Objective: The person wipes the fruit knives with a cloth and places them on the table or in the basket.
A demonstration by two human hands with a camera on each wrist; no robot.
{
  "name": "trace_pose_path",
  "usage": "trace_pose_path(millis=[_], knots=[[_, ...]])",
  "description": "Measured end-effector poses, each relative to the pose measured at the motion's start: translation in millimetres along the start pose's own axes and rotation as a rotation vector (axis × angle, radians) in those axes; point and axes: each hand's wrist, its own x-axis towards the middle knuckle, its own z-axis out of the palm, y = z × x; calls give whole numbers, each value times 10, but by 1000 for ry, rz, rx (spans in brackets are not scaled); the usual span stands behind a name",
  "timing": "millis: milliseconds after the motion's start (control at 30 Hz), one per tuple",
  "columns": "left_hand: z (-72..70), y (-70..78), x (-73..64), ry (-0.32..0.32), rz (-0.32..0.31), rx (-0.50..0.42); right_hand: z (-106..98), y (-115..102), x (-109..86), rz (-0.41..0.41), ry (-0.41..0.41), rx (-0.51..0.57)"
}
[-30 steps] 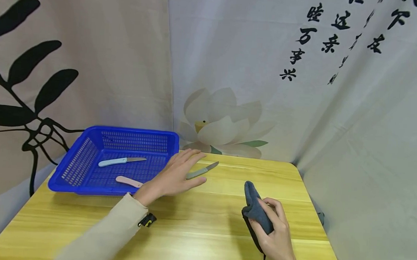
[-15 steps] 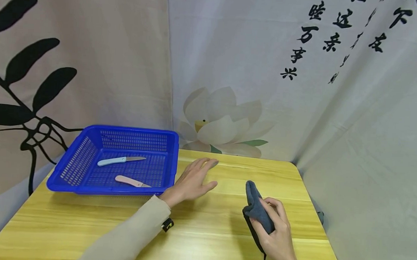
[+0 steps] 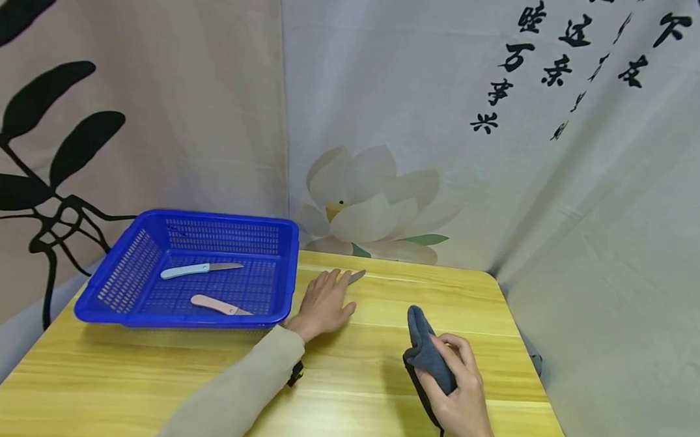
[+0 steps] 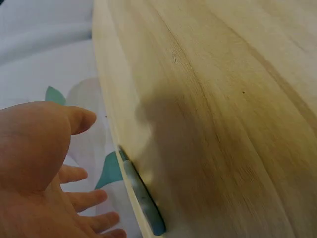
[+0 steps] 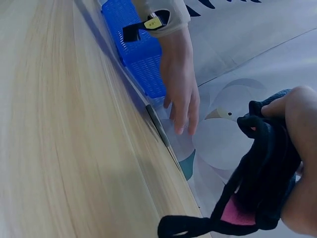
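Note:
My left hand (image 3: 323, 305) hovers with spread fingers over a green-handled knife (image 3: 357, 277). Only the knife's blade shows past the fingers in the head view. In the left wrist view the knife's handle (image 4: 143, 196) lies on the wood, a gap between it and the fingers. My right hand (image 3: 465, 396) grips a dark blue-grey cloth item (image 3: 428, 359) with a black edge and a hanging black cord. A pink patch shows inside this cloth (image 5: 272, 163) in the right wrist view; its exact kind is unclear.
A blue plastic basket (image 3: 175, 321) stands at the table's left. Inside it lie a light-blue-handled knife (image 3: 185, 271) and a pink-handled knife (image 3: 214, 304). The yellow wooden table (image 3: 376, 415) meets printed cloth hangings (image 3: 390, 103) at its back edge.
From beside the basket, my left hand has moved right and now covers most of the green-handled knife. The right hand stays nearly still with the cloth item.

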Motion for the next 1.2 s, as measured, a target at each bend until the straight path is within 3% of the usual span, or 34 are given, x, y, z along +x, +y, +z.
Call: trace_pose_path(millis=[200,533,833,1200], knots=[[43,25,49,-45,-50,117,-1,5,-11,0,6,1],[90,-11,63,-67,-102,143,-26,1,-26,51,-3,-9],[149,-67,81,61,-33,250,-47,-1,-14,29,-7,-10],[256,-69,114,147,57,276,-73,2,-12,31,-11,-21]])
